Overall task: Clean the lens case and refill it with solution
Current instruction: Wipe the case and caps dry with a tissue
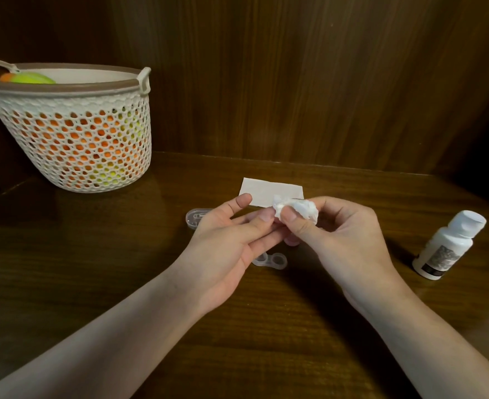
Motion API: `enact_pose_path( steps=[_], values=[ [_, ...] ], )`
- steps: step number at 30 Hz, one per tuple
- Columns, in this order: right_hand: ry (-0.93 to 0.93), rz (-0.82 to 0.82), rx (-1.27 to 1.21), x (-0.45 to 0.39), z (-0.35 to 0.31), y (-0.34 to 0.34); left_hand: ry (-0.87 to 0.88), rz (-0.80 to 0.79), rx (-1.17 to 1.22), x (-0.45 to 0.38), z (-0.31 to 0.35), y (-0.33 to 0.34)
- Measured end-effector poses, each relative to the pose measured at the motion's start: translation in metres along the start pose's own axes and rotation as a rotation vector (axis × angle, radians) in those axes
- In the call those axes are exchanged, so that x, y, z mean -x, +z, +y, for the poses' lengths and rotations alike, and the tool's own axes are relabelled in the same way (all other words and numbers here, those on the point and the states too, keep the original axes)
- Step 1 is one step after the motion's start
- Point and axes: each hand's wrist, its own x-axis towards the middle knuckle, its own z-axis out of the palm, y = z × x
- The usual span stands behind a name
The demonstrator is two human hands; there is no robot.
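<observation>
- Both hands up at centre: right hand pinches a crumpled tissue; left hand fingertips pinch its near end, maybe a small part inside, can't tell.
- Lens case, clear twin-well, lies uncapped on the surface just under the hands.
- Solution bottle at 3 o'clock, capped.
- Case looks light, stiff, slick when wet: take it by the bridge between wells.
- Folded paper at 12, basket at 10.

Your left hand and right hand meet mid-air, forearms bare, fingertips together, right thumb and fingers pinching.
</observation>
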Motion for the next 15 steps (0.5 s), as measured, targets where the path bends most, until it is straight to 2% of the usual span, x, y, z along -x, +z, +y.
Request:
enact_pose_path(
  steps=[6, 10, 15],
  values=[
    [-0.049, -0.023, 0.104, 0.0016, -0.0025, -0.0002, 0.009, 0.048, 0.04, -0.0012, 0.0, -0.0005],
    [-0.089, -0.026, 0.201, 0.0012, -0.003, -0.0005, -0.004, -0.039, -0.047, -0.0004, 0.001, -0.0015],
    [-0.096, 0.028, 0.152, 0.002, -0.006, -0.0018, 0.05, -0.03, -0.085, 0.0001, 0.002, -0.0015]
  ],
)
